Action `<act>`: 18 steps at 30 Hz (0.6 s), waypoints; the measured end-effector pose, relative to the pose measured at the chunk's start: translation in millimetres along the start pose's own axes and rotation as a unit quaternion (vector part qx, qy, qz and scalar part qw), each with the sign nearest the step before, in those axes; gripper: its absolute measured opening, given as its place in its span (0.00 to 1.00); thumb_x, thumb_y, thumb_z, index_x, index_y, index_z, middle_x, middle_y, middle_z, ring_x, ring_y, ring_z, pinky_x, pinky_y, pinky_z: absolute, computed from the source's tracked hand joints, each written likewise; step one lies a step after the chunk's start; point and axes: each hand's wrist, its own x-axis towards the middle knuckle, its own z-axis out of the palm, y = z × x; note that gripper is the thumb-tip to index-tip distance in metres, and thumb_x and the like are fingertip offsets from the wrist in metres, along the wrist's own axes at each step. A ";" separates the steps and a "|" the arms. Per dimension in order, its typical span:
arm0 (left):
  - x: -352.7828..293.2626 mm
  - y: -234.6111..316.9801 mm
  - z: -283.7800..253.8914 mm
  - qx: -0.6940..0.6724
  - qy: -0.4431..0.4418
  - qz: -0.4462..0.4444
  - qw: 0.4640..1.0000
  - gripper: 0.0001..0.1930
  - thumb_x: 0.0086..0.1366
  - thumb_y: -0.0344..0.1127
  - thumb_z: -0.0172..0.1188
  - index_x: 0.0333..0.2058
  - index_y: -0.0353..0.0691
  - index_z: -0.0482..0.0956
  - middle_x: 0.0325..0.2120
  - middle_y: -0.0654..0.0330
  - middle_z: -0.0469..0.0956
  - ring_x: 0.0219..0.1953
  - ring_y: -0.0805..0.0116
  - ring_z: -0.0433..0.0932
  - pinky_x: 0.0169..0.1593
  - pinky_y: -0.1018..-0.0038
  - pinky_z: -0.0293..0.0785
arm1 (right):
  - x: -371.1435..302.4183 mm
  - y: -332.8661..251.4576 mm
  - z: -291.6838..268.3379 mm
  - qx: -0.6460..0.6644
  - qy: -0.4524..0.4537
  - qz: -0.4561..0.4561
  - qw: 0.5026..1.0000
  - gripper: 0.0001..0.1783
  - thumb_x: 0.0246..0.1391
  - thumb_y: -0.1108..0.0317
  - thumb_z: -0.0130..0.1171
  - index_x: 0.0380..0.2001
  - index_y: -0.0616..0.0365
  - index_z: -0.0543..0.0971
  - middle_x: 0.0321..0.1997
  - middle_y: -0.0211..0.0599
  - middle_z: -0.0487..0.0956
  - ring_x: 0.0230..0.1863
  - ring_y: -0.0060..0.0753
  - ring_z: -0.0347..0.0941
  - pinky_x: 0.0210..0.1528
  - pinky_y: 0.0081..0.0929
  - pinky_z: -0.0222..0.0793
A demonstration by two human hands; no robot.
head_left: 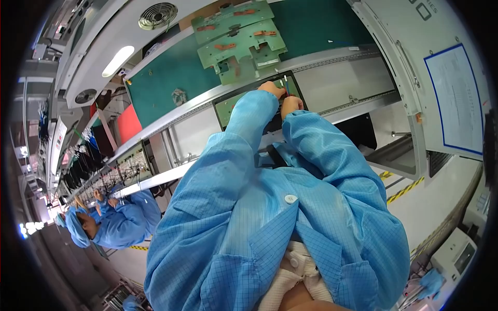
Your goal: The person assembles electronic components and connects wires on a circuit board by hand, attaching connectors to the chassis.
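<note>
Green circuit board (225,110) seated in black frame (298,85), near side of green cut-out plates (243,54); left hand (273,89) and right hand (292,105) held close together over right part, finger grip cannot be told; thin blue lead (287,85) best kept unbent, board unstrained

Room is given beyond the right hand (292,105); the way past the left hand (272,89) is blocked.
Ahead of the left fingers, reach is barred by stacked green panels (241,44). Rightward of the right fingers, a lane is offered over the pale bed (345,79), edged by a metal rail (332,58) and closed farther off by a white cabinet (399,20).
</note>
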 end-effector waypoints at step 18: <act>-11.3 -5.5 2.9 0.057 -0.016 0.181 0.982 0.19 0.58 0.48 0.53 0.40 0.40 0.72 0.35 0.49 0.78 0.39 0.48 0.76 0.42 0.60 0.70 | -22.5 4.7 -0.7 -0.068 0.085 -0.026 0.994 0.08 0.47 0.64 0.55 0.23 0.52 0.81 0.20 0.26 0.78 0.18 0.29 0.74 0.16 0.31 0.69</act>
